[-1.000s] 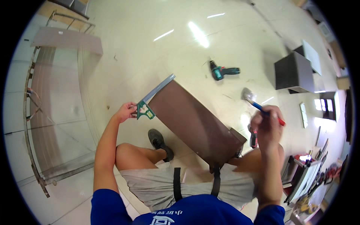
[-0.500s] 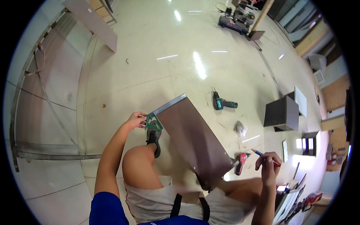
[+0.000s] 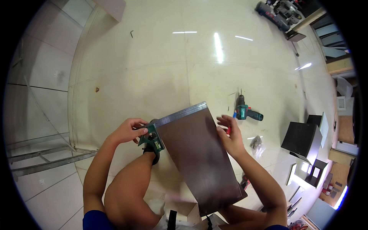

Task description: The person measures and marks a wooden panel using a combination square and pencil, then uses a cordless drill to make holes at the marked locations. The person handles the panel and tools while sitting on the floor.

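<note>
A dark brown board (image 3: 199, 157) lies slanting across my lap, between my knees. Along its far end rests the steel blade (image 3: 181, 115) of a combination square, whose green head (image 3: 154, 141) sits at the board's left corner. My left hand (image 3: 129, 132) is closed on that head, thumb on top. At the board's right edge is my right hand (image 3: 232, 138), fingers curled around a red pencil (image 3: 229, 130) with a blue end pointing away from me. Its fingers partly hide the pencil.
A green drill (image 3: 245, 109) lies on the floor right of the board, with a clear plastic bag (image 3: 257, 145) nearer me. Farther right stand dark box units (image 3: 301, 140). A metal ladder-like frame (image 3: 50, 159) is at left, a hex key (image 3: 132, 34) far off, a compressor (image 3: 278, 15) at far right.
My right hand has come in from the right with the pencil to the board's right edge. My left hand still holds the square. The whole view has shifted.
</note>
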Demonstrator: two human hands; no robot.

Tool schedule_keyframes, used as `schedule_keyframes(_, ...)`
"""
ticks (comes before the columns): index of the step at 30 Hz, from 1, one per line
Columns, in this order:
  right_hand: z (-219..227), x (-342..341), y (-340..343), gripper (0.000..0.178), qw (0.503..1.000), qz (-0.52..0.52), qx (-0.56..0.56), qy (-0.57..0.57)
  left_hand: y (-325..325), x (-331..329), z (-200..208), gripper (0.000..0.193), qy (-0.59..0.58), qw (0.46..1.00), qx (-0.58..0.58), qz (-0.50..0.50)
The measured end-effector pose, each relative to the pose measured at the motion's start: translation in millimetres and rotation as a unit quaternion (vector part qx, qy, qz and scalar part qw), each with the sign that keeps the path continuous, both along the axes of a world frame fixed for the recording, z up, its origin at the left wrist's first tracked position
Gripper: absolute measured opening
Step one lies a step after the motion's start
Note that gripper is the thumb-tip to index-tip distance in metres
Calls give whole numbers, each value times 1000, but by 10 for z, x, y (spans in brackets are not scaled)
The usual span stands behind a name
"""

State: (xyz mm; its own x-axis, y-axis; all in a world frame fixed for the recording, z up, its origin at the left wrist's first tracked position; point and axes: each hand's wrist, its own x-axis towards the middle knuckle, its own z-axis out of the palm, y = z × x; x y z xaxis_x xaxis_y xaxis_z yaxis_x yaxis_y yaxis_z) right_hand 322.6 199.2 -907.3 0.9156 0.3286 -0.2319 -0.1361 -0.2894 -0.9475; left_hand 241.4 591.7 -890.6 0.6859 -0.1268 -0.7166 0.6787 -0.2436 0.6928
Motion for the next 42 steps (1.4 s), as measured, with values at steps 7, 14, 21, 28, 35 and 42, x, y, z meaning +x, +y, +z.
schedule_keyframes(7,-292,365,548,44,994,-85,-32,55,-6,141,-103,19,-44,998,14,-46)
schedule_keyframes(14,-326,535,645,33,993,-84,-58,53,-99,245,-31,17,-25,996,44,-74)
schedule_keyframes(21,-369,597,632,36,993,-76,-88,26,-194,308,-107,16,-12,998,-29,-61)
schedule_keyframes(28,-372,546,652,34,993,-80,-78,24,-222,345,-130,18,4,998,-38,-49)
schedule_keyframes(35,-383,551,626,35,993,-92,-66,24,-260,279,-159,21,7,997,-75,-16)
schedule_keyframes(42,-437,545,633,34,993,-94,-75,19,-245,347,-95,21,5,995,-75,-70)
